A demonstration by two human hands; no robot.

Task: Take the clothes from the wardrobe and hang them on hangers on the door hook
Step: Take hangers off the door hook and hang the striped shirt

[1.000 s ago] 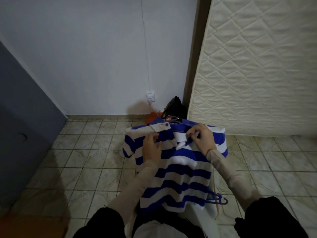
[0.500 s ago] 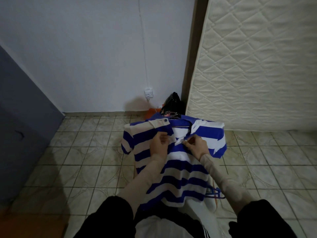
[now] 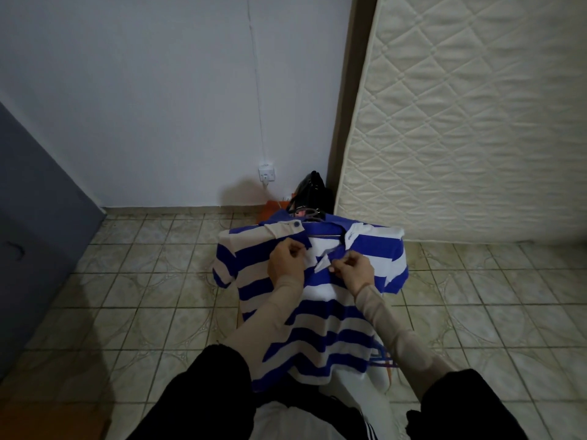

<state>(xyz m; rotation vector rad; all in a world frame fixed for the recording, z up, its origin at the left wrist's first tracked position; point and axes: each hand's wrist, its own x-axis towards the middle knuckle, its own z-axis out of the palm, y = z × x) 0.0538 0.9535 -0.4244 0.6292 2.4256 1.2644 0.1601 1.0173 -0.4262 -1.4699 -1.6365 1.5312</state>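
Tiled flooring (image 3: 133, 300) in pale beige-green squares fills the lower part of the head view, meeting a plain white wall (image 3: 158, 106) behind. At the centre, spread out flat in front of the person, lies a polo shirt (image 3: 320, 325) with broad blue and white stripes, its collar end farthest from the viewer and its hem nearest. A hanger (image 3: 320, 235) sits inside the neck opening, its bar showing between the collar flaps. Both hands work at the buttoned placket just below the collar. The left hand (image 3: 287, 260) has its fingers curled, pinching the left edge of the placket; the right hand (image 3: 354, 268) is likewise curled, pinching the right edge by a small white fabric tab. The two hands are close together but apart. Beige sleeves (image 3: 276, 309) cover both forearms, with black cloth over the upper arms. More hangers (image 3: 382, 360), blue and purple, poke out from under the shirt's right hem. Beyond the collar, a black bag (image 3: 313, 192) and something orange sit on the floor against the wall, just below a white wall socket (image 3: 266, 173) with a cable running up from it. A quilted cream mattress (image 3: 470, 122) stands on edge at the right. A dark grey panel (image 3: 35, 217) occupies the left edge.
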